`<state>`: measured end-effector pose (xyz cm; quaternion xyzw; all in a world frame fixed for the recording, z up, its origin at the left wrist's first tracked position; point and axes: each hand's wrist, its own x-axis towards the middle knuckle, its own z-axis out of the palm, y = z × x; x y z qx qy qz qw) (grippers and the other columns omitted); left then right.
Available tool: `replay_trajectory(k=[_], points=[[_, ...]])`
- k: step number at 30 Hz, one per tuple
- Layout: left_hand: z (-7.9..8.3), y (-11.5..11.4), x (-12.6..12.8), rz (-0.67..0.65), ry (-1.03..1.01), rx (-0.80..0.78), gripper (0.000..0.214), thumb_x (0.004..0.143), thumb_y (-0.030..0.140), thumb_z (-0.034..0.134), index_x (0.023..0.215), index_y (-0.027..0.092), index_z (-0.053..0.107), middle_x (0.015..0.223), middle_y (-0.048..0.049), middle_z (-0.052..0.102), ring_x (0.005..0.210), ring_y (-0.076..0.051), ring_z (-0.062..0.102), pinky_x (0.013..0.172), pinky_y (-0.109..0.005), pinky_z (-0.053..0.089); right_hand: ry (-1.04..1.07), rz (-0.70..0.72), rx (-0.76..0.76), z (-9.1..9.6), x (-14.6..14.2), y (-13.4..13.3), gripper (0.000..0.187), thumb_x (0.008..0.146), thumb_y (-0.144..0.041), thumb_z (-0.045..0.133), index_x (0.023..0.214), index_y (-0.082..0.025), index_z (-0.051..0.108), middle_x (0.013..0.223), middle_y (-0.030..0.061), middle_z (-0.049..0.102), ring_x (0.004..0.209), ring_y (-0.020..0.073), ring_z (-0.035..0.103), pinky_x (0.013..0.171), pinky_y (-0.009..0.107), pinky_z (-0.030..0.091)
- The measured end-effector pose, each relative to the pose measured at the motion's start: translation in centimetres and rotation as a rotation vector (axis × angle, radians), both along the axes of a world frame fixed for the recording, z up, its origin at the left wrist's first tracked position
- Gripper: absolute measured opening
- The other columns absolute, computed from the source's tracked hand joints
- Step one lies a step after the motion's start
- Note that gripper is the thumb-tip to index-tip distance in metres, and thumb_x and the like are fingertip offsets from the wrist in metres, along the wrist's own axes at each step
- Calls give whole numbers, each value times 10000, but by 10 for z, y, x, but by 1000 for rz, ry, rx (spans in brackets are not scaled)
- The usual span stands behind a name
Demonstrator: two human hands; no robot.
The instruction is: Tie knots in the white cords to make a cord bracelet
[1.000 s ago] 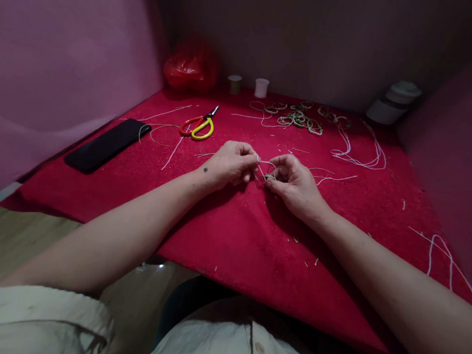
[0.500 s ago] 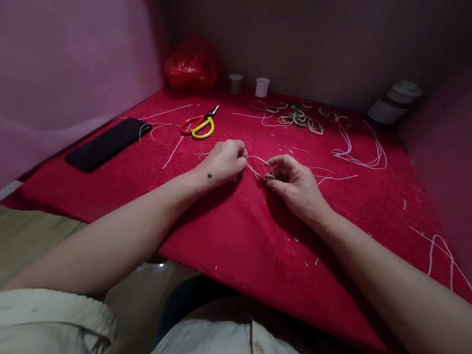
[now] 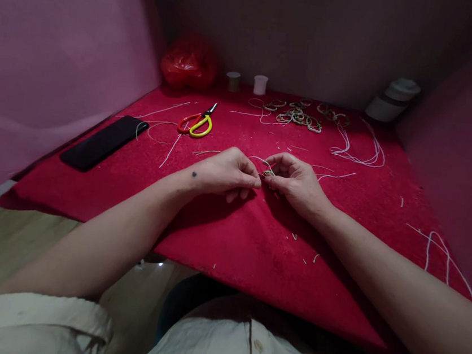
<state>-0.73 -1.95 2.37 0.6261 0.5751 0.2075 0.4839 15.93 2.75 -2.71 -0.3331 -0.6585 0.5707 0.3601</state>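
My left hand (image 3: 230, 172) is closed, its thumb and fingers pinched on thin cord close to my right fingertips. Between finger and thumb, my right hand (image 3: 297, 181) grips a small piece of knotted green and white cord (image 3: 267, 172). A pale strand arches up between the two hands, and loose white ends (image 3: 338, 175) trail out to the right behind my right hand. Another thin end (image 3: 207, 152) lies behind my left wrist. My fingers hide most of the knotted part.
On the red cloth (image 3: 213, 225) are scissors (image 3: 200, 125) with red and yellow handles and a black phone (image 3: 104, 142). Knotted cord loops (image 3: 298, 116), two spools (image 3: 260, 85), a red plastic bag (image 3: 189, 66) and a white container (image 3: 393, 99) stand farther back. Cord scraps are scattered about.
My left hand has moved right and slightly toward me, up to my right fingertips. The gap with stretched strands between the hands has closed. My right hand has stayed nearly in place.
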Motion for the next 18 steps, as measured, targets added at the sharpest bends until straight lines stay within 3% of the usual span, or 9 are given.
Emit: replay_trajectory(k=[7, 14, 18], points=[[-25, -2, 23, 71, 79, 107, 274, 800, 198, 527, 531, 151, 535, 411, 8, 535, 324, -79, 488, 365, -179, 318, -11, -47, -52, 5, -1, -1, 249, 638, -125, 642, 873, -174, 576, 589, -60, 529, 484, 78, 460, 455, 240, 341], [-26, -2, 33, 84, 468, 396, 227, 776, 192, 518, 555, 171, 568, 392, 5, 471, 461, -125, 519, 524, -232, 394, 5, -107, -86, 7, -4, -3, 260, 591, -102, 621, 838, -175, 589, 567, -64, 520, 471, 74, 433, 450, 235, 333], [-25, -1, 34, 95, 453, 386, 210, 759, 109, 486, 583, 163, 587, 432, -11, 500, 515, -148, 550, 598, -262, 440, -3, -106, -71, 6, -4, -2, 258, 604, -95, 620, 853, -159, 594, 589, -46, 522, 502, 84, 447, 480, 245, 344]])
